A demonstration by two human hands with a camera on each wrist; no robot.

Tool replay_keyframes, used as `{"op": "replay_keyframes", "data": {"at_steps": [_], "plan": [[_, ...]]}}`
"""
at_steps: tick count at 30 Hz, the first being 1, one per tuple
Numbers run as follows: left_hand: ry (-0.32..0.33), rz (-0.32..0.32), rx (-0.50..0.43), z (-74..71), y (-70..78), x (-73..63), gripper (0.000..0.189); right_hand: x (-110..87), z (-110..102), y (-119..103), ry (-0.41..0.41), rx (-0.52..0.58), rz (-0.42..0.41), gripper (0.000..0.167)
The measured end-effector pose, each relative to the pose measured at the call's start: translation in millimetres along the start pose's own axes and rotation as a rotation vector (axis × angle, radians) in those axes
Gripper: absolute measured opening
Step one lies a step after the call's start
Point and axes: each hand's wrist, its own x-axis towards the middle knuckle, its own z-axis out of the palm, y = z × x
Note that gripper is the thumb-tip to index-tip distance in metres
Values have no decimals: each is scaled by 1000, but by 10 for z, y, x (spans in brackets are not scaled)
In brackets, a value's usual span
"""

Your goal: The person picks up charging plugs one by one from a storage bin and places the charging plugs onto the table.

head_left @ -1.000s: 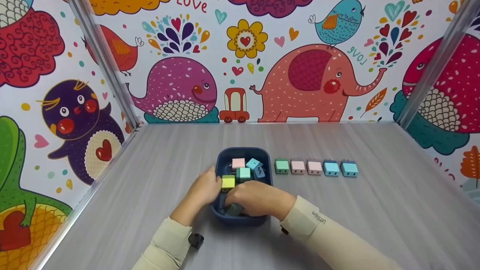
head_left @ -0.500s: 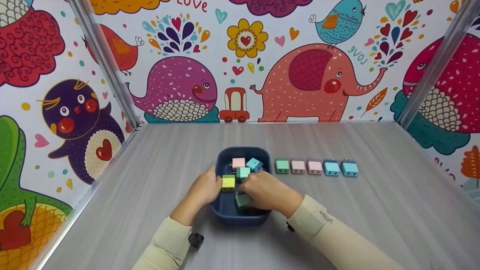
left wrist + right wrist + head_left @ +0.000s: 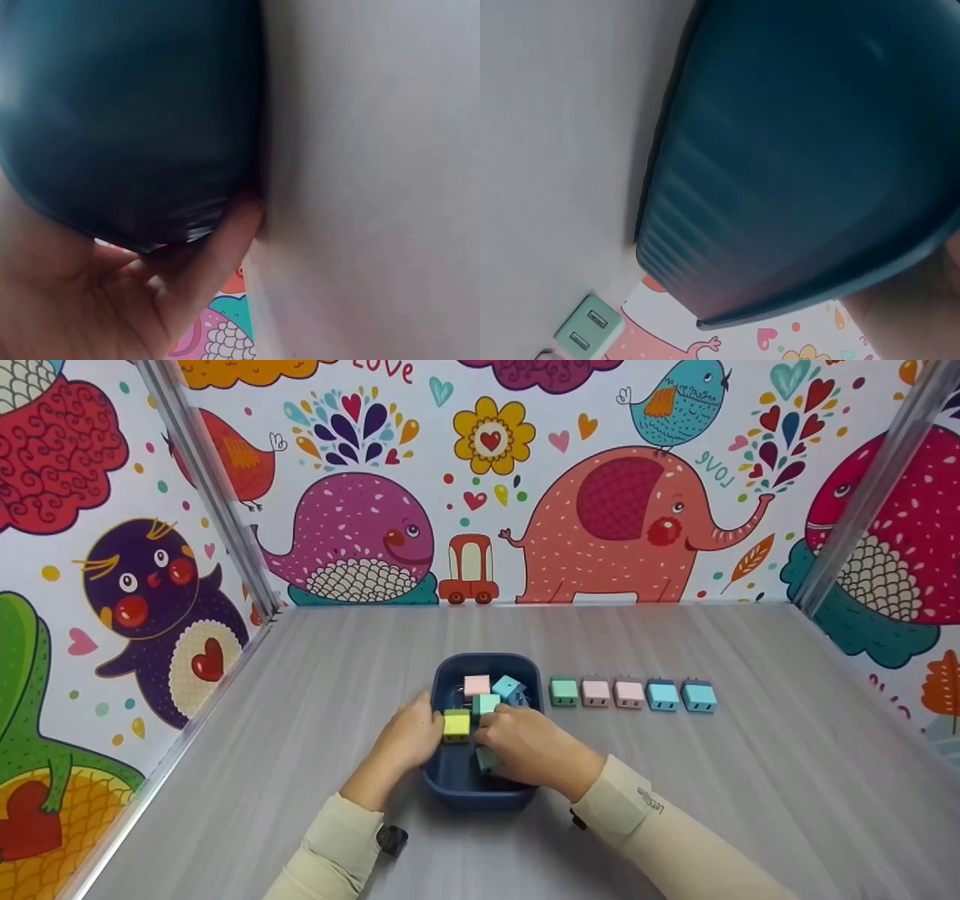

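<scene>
A dark blue plastic bin [image 3: 480,802] stands on the table, holding several small USB charger plugs. My left hand [image 3: 409,735] grips its left wall, and in the left wrist view a finger presses along the outside. Inside the bin, my right hand [image 3: 531,746] holds a dark green charger plug [image 3: 487,760], partly hidden by the fingers. Around it lie a yellow charger plug [image 3: 456,725], a mint one touching the right hand's view from above, a pink charger plug [image 3: 476,687] and a light blue charger plug [image 3: 508,688]. The bin wall hides the right fingertips in the right wrist view.
Right of the bin runs a row: a green charger plug [image 3: 564,692], two pink charger plugs [image 3: 628,694] and two blue charger plugs [image 3: 699,697]. Printed cartoon panels [image 3: 480,495] close off the table's back and sides, with metal posts [image 3: 217,495] at the corners.
My right hand has moved up and right within the bin, carrying the dark green charger plug away from the near left corner. My left hand stays on the bin wall.
</scene>
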Motion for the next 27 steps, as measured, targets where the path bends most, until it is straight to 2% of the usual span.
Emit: {"op": "replay_keyframes", "data": {"at_steps": [11, 17, 27], "plan": [[2, 15, 3, 1, -10, 2, 53, 25, 24, -32, -7, 65, 19, 23], [-4, 16, 1, 2, -14, 13, 54, 10, 14, -24, -2, 77, -2, 27], [-2, 15, -10, 2, -19, 16, 53, 4, -27, -18, -48, 107, -29, 28]]}}
